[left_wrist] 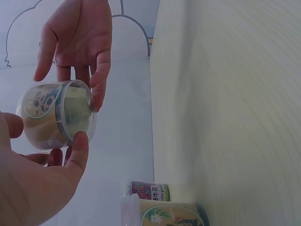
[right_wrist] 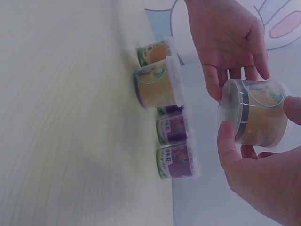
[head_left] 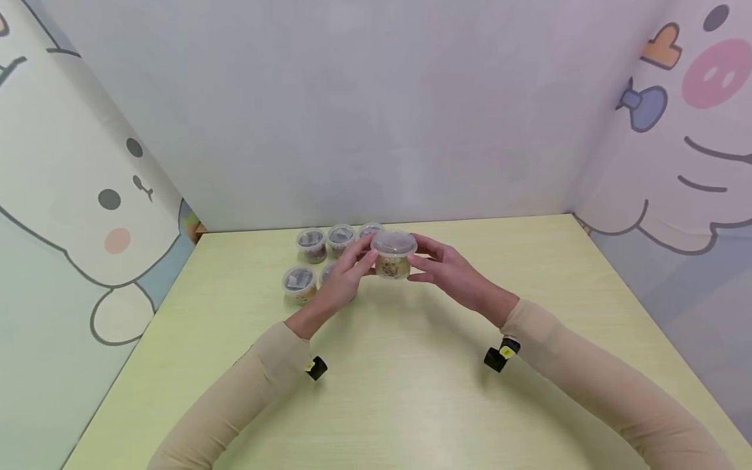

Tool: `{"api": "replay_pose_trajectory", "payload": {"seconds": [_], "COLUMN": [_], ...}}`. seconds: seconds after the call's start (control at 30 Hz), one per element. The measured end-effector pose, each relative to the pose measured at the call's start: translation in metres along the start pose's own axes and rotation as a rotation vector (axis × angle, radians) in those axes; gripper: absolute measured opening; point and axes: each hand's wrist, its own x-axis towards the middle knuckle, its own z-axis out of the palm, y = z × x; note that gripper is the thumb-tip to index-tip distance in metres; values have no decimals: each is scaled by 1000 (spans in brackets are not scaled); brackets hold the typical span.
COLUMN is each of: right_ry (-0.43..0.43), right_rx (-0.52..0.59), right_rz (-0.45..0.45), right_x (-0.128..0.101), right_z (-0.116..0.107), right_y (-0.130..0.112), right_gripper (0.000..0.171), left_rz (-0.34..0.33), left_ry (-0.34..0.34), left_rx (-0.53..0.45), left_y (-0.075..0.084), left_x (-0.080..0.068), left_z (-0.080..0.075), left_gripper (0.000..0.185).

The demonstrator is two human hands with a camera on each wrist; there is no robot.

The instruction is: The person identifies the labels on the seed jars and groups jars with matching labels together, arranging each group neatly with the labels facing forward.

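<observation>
— Well, what sits on the table?
— Five lidded cups in a cluster at the far side, left of centre.
— And the hands?
— Both grasp one clear lidded cup, raised above the table just right of the cluster. The left hand pinches its left side, and the right hand curls fingertips round its right side.

Left hand hides one rear cup; cup labels too small to read.
</observation>
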Motion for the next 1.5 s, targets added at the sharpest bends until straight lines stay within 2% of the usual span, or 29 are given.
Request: {"api": "replay_pose_trajectory", "payload": {"seconds": [0.23,0.4,0.63,0.8,0.87,1.03,1.17,1.3,1.5], "right_ry": [-8,2,-20,-57,-71,-79,-78,-89,-94], "right_rx": [-10,-25,-70,-139,-184,-307,-367,-389,-388], "right_rz": [5,21,40,42,52,75,75,71,87], "right_x": [2,4,11,18,21,30,36,38,43], "right_z": [-1,-2,-5,-7,-6,-3,-1,1,5], "right_y": [-1,-1,8,20,24,30,36,40,48], "right_gripper": [66,66,73,79,85,95,93,91,89], "left_rz": [-12,-18,-28,-37,-20,-8,-22,32,89], "left_ry": [3,-24,-103,-235,-292,-387,-427,-447,-436], "left_rx": [2,53,291,429,505,653,762,862,895], "left_y": [-1,0,-3,-2,0,2,2,-3,-10], "left_x": [1,2,7,10,13,22,25,26,23], "left_z": [-3,-10,-33,-52,-57,-61,-60,-61,-63], "left_gripper": [51,51,53,55,53,49,46,46,50]}}
